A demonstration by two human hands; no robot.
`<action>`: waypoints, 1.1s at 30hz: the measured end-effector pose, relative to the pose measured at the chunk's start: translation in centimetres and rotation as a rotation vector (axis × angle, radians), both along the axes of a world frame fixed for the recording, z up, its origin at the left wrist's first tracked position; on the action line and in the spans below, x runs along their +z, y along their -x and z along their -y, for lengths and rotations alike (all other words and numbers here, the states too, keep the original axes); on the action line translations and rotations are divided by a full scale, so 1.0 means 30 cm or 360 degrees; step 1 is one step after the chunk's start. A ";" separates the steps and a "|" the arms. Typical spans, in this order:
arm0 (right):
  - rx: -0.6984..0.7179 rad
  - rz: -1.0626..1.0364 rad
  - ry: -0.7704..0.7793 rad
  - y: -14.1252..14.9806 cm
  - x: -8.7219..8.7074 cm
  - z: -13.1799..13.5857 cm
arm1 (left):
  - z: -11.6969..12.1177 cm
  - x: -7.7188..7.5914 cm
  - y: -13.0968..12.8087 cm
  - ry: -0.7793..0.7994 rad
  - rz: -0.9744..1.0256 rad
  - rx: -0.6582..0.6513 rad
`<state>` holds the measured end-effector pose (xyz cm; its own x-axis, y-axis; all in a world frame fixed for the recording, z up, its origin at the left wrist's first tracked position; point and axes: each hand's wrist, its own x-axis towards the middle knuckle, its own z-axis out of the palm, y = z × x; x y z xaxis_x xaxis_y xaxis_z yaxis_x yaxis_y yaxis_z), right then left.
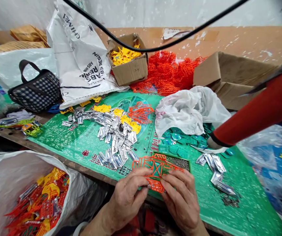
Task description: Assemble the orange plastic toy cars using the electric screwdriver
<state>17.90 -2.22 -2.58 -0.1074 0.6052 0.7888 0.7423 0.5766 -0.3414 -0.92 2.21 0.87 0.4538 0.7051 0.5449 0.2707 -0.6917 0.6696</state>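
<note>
Between my two hands is an orange openwork plastic piece point(155, 185), held near the front edge of the green-covered table. My left hand point(128, 193) pinches its left side between thumb and fingers. On the other side my right hand point(181, 193) grips it, fingers curled over the edge. Just behind the hands lies a green tray point(189, 166) holding many tiny dark metal bits point(180, 162). More orange latticework point(144, 161) shows over the tray; I cannot tell whether it joins the held piece.
Shiny silver metal pieces point(121, 144) lie heaped at centre-left, beside yellow parts point(134, 127). Green flat parts point(181, 151) spread near a white bag point(180, 108). A red pole point(256, 108) slants in from the right. A sack of finished-looking red and yellow pieces point(48, 196) stands at lower left.
</note>
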 end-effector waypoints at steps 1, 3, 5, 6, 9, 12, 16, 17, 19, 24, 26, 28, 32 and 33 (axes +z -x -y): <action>0.0010 0.0000 0.0002 -0.002 0.000 0.000 | -0.002 -0.001 -0.001 -0.0003 0.0018 -0.0013; 0.0026 0.0000 0.0004 -0.003 0.001 -0.003 | -0.005 -0.003 -0.004 -0.0009 0.0052 -0.0046; 0.0039 0.0003 0.0005 -0.002 0.003 -0.008 | -0.005 -0.005 -0.006 -0.0023 0.0041 -0.0038; 0.0045 0.0007 0.0012 -0.001 0.004 -0.011 | -0.003 -0.005 -0.007 -0.0042 -0.0002 0.0003; 0.0059 0.0025 0.0075 0.005 0.009 -0.022 | 0.010 0.003 -0.007 -0.0153 -0.0256 0.0155; 0.0133 0.0008 0.0179 0.009 0.024 -0.031 | 0.025 0.042 -0.001 -0.0152 -0.0605 0.0106; 0.0411 -0.0124 0.0321 0.005 0.077 -0.045 | 0.015 0.134 0.013 0.0178 -0.0967 -0.0153; 0.0488 -0.0151 0.0369 0.005 0.094 -0.051 | 0.004 0.155 0.016 0.0289 -0.0997 -0.0255; 0.0605 -0.0176 0.0494 0.007 0.126 -0.065 | -0.026 0.184 0.022 0.0476 -0.1004 -0.0443; 0.0676 -0.0198 0.0765 -0.004 0.168 -0.086 | -0.096 0.163 0.038 0.0884 -0.0731 -0.0526; 0.0512 -0.0319 0.0715 -0.050 0.178 -0.082 | -0.108 0.132 0.057 0.1184 -0.0505 -0.0481; 0.0058 -0.0544 0.0412 -0.134 0.188 -0.085 | -0.111 0.096 0.081 0.1526 -0.0250 -0.0409; -0.0581 -0.1066 -0.0332 -0.357 0.224 -0.167 | -0.105 0.032 0.107 0.2041 0.0197 -0.0203; -0.0525 -0.1100 -0.0283 -0.405 0.238 -0.202 | -0.103 0.022 0.104 0.2111 0.0277 -0.0153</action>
